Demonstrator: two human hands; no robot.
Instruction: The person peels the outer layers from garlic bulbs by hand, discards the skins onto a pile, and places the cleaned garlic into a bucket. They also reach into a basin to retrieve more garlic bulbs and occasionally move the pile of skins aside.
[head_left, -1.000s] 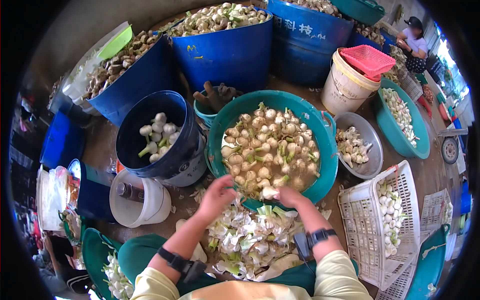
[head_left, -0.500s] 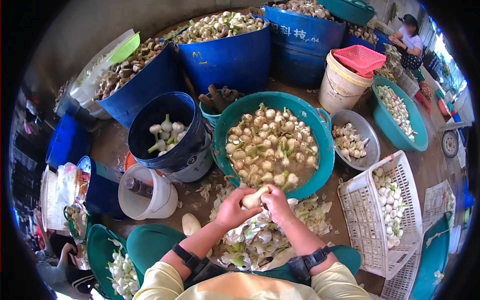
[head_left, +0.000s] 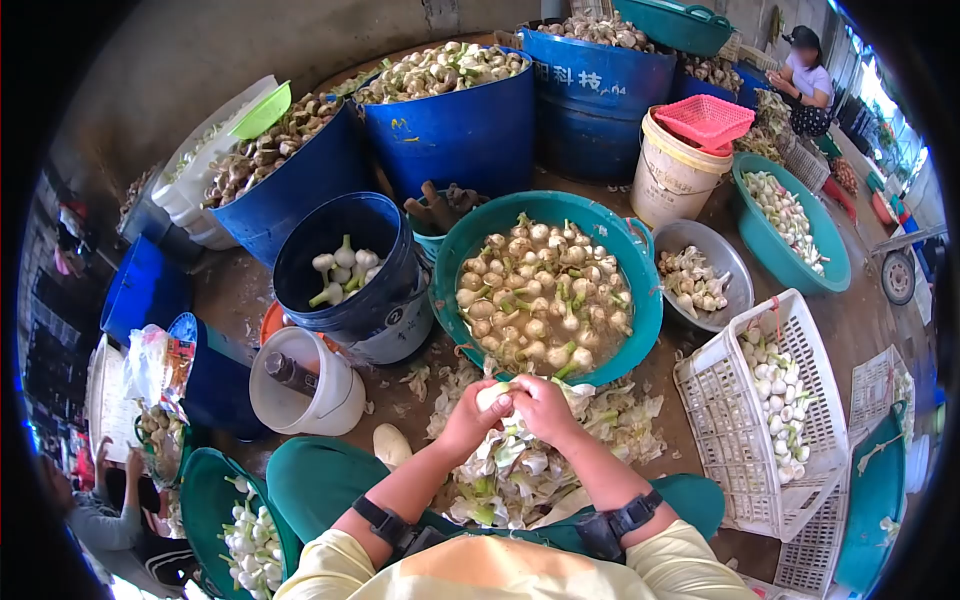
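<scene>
One pale garlic bulb point(head_left: 492, 395) in the fingers point(head_left: 520, 398); beyond them, one round green plastic basin point(head_left: 647, 312); leftward, one dark-blue plastic bucket point(head_left: 350, 322), one white plastic bucket point(head_left: 338, 398); rightward, one silver metal bowl point(head_left: 736, 284).

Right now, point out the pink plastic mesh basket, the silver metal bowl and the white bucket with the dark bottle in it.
Pink plastic mesh basket point(head_left: 706, 119): head view, inside bottom.
Silver metal bowl point(head_left: 741, 287): head view, inner right wall.
White plastic bucket point(head_left: 338, 402): head view, outer right side.
</scene>
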